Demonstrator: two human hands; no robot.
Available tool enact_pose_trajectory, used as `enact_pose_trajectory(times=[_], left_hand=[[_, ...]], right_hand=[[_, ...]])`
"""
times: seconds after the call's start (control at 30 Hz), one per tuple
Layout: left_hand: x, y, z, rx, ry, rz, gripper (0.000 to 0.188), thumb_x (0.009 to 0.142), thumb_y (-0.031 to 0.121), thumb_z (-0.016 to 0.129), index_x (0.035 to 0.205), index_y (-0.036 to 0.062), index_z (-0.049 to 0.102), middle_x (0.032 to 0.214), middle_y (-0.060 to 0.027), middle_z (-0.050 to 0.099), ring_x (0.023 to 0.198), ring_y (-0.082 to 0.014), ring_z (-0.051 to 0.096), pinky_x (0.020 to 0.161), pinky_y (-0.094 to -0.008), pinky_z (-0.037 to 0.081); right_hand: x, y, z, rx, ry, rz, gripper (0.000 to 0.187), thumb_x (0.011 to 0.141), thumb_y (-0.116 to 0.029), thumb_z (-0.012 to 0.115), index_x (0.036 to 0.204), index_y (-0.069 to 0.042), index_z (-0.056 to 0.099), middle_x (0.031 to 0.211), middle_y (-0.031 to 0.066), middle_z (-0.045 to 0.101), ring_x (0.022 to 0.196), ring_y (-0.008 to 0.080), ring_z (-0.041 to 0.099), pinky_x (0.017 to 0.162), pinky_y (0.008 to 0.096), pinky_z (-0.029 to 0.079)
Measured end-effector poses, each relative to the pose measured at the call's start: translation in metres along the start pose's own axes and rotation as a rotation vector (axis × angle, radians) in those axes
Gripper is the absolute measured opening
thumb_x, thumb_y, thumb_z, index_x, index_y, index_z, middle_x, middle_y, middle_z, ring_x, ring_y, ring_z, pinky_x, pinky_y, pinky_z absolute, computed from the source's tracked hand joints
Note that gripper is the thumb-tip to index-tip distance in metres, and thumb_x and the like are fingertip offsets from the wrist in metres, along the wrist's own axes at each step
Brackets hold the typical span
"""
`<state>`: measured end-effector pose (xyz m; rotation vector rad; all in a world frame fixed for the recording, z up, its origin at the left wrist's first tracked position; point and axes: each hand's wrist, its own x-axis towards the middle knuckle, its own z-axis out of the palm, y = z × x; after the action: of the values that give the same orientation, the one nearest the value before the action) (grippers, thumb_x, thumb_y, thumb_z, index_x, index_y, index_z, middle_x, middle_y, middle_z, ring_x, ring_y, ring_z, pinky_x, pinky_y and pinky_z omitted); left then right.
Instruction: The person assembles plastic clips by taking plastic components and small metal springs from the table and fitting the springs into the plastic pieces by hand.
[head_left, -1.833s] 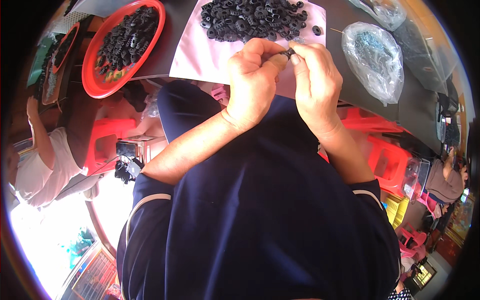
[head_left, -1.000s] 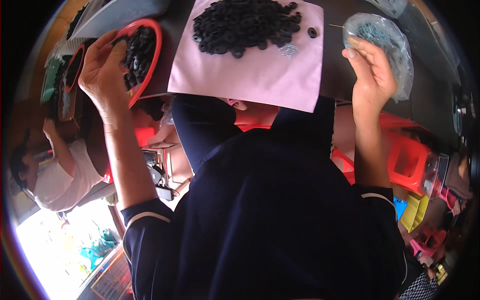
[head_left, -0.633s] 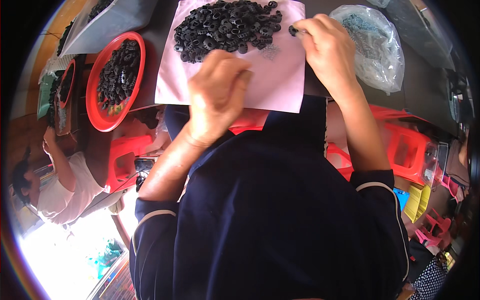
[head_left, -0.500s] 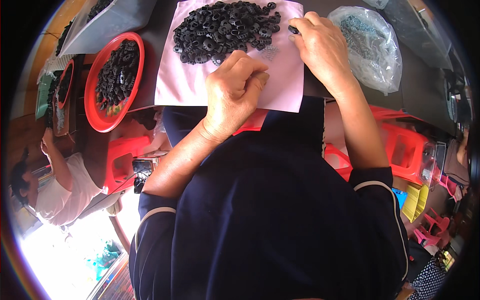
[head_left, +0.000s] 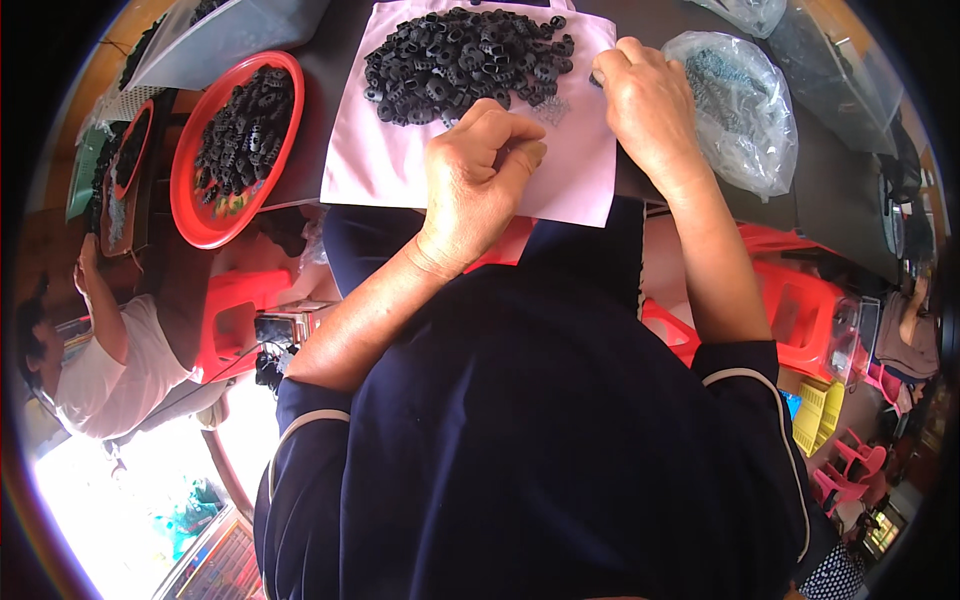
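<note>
A heap of small black plastic parts [head_left: 460, 60] lies on a pink cloth [head_left: 375, 170] in front of me. Beside the heap's right end is a small scatter of tiny silvery metal pieces [head_left: 552, 108]. My left hand [head_left: 478, 165] is closed over the near side of the heap, thumb against curled fingers; whatever they hold is hidden. At the cloth's right edge, my right hand [head_left: 650, 110] pinches a small black plastic part [head_left: 596, 79], mostly covered by the fingertips.
Right of the cloth sits a clear plastic bag [head_left: 765, 165] of small grey metal pieces. To the left, a red tray [head_left: 185, 215] holds more black parts, near a translucent bin [head_left: 215, 50]. Another person [head_left: 125, 350] works at far left. Red stools [head_left: 235, 310] stand below the table.
The view has shifted slightly, moving the cloth and heap rightward in the picture. My right fingertips now cover more of the black part. The left hand keeps its closed shape.
</note>
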<state>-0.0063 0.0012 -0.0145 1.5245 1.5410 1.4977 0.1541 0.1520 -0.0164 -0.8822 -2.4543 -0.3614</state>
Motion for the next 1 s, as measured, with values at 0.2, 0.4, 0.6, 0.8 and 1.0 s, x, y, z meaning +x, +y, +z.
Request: enact_pose_trajectory(times=[0.2, 0.4, 0.6, 0.8, 1.0], left_hand=[[-0.001, -0.001, -0.001, 0.009, 0.006, 0.018, 0.01, 0.085, -0.006, 0.065, 0.094, -0.0037, 0.069, 0.087, -0.005, 0.06, 0.069, -0.0084, 0.061, 0.043, -0.0211, 0.05], [-0.001, 0.005, -0.002, 0.002, 0.09, 0.087, 0.009, 0.08, -0.006, 0.068, 0.088, -0.0014, 0.068, 0.08, -0.0068, 0.062, 0.068, -0.0141, 0.062, 0.062, -0.026, 0.05], [-0.003, 0.025, -0.014, -0.395, -0.039, -0.459, 0.019, 0.09, 0.013, 0.071, 0.101, -0.0029, 0.071, 0.074, -0.0039, 0.066, 0.063, -0.0081, 0.057, 0.058, -0.0225, 0.047], [0.006, 0.023, -0.02, -0.585, -0.165, -0.638, 0.022, 0.092, 0.017, 0.071, 0.099, -0.0028, 0.068, 0.079, -0.0078, 0.067, 0.05, -0.0071, 0.049, 0.044, -0.0219, 0.044], [0.011, 0.021, -0.027, -0.64, -0.266, -0.609, 0.013, 0.09, 0.008, 0.072, 0.091, -0.0044, 0.068, 0.071, -0.0074, 0.064, 0.051, -0.0062, 0.051, 0.04, -0.0192, 0.034]], right_hand=[[-0.004, 0.003, -0.006, 0.079, 0.022, -0.034, 0.01, 0.083, -0.012, 0.068, 0.09, -0.007, 0.064, 0.096, 0.0084, 0.063, 0.092, 0.028, 0.063, 0.078, 0.0431, 0.044], [-0.004, -0.001, -0.014, 0.153, 0.028, -0.044, 0.014, 0.083, -0.01, 0.07, 0.094, -0.006, 0.061, 0.091, 0.0065, 0.063, 0.09, 0.0261, 0.063, 0.078, 0.0411, 0.044], [-0.011, -0.028, -0.056, 0.925, -0.025, -0.06, 0.018, 0.08, 0.004, 0.068, 0.096, -0.002, 0.064, 0.087, 0.0105, 0.062, 0.08, 0.0291, 0.064, 0.07, 0.0359, 0.05], [-0.014, -0.055, -0.067, 1.106, -0.046, 0.045, 0.023, 0.08, 0.011, 0.067, 0.099, 0.0, 0.063, 0.09, 0.0086, 0.065, 0.082, 0.0214, 0.069, 0.072, 0.0299, 0.054], [-0.016, -0.048, -0.061, 1.176, -0.074, -0.02, 0.019, 0.082, 0.008, 0.068, 0.099, 0.001, 0.065, 0.09, 0.0067, 0.067, 0.082, 0.0163, 0.067, 0.074, 0.0273, 0.054]])
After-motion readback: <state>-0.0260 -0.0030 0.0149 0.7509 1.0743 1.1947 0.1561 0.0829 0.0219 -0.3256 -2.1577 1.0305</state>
